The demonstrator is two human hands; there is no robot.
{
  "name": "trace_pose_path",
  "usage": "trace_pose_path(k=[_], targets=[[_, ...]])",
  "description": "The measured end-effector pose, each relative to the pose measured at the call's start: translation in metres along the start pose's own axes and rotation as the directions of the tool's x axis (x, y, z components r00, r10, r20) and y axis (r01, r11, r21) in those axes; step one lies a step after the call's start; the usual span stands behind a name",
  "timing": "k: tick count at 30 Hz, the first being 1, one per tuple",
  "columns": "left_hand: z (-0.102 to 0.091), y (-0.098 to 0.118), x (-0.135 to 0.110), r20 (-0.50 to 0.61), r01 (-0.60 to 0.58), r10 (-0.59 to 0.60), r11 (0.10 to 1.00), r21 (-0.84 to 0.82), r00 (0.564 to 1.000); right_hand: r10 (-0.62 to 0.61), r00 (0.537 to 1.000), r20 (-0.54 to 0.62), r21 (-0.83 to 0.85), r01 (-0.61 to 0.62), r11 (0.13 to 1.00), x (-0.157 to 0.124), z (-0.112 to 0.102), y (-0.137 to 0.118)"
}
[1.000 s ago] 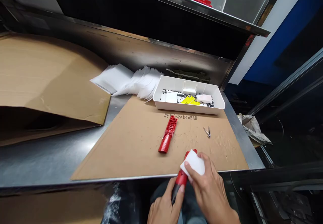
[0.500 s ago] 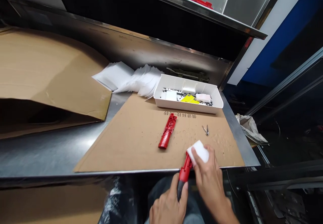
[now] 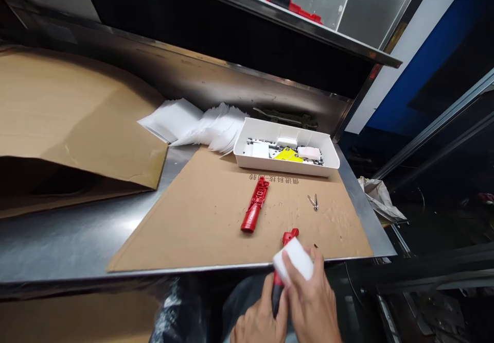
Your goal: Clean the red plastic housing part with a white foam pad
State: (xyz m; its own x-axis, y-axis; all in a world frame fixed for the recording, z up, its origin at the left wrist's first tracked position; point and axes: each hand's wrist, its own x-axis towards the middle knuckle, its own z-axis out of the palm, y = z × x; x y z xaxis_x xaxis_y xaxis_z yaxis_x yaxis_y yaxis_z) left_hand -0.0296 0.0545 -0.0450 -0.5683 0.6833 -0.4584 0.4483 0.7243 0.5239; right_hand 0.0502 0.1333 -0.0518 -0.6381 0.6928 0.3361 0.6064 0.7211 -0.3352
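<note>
Far left, a big folded cardboard sheet (image 3: 77,121) lay slumped across the steel surface (image 3: 69,240), pushed aside from the working spot. Next along, a fanned pile of white sheets (image 3: 200,124) leaned against the back wall, within arm's reach. A flat cardboard mat (image 3: 200,219) covered the middle of the surface, likely there as padding under the parts; its far edge carried a printed line of Chinese characters (image 3: 275,179), upside down from this side and too small to read with certainty. On the mat rested a spare red plastic shell (image 3: 254,205), open side up and lying free. Down at the near edge, the left hand (image 3: 259,318) had its fingers wrapped round the dark lower end of a red tool body (image 3: 281,266), bracing it so its tip pointed up over the mat. The right hand (image 3: 309,302) pinched a white sponge block (image 3: 294,264) in its fingers and pressed it against the red body's side. Just beyond, a small metal clip (image 3: 314,202) sat alone on the mat. Behind it, a white tray (image 3: 287,167) held small dark bits, white pieces and a yellow tag (image 3: 287,153); any writing there was unreadable. Up on the shelf (image 3: 309,33) lay another red and black tool (image 3: 289,2), apart from the rest
</note>
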Motion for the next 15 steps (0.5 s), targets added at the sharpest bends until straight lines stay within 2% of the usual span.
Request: trace_pose_path(k=[2,7,11,15], targets=[[-0.002,0.001,0.0,-0.025,-0.008,0.008,1.0,0.029,1.0,-0.02,0.998,0.053,0.012,0.019,1.0,0.003,-0.005,0.006],[-0.011,0.002,-0.001,0.022,-0.014,0.012,0.999,0.052,1.0,-0.237,0.965,0.111,0.064,0.231,0.971,0.013,-0.016,0.021],[-0.019,0.002,0.0,0.007,-0.051,0.051,0.996,0.071,0.999,-0.192,0.973,0.126,0.023,0.191,0.981,0.011,-0.019,0.025],[-0.023,0.004,-0.001,0.036,-0.037,0.033,0.994,0.105,0.999,-0.308,0.943,0.128,0.022,0.307,0.951,0.008,-0.017,0.029]])
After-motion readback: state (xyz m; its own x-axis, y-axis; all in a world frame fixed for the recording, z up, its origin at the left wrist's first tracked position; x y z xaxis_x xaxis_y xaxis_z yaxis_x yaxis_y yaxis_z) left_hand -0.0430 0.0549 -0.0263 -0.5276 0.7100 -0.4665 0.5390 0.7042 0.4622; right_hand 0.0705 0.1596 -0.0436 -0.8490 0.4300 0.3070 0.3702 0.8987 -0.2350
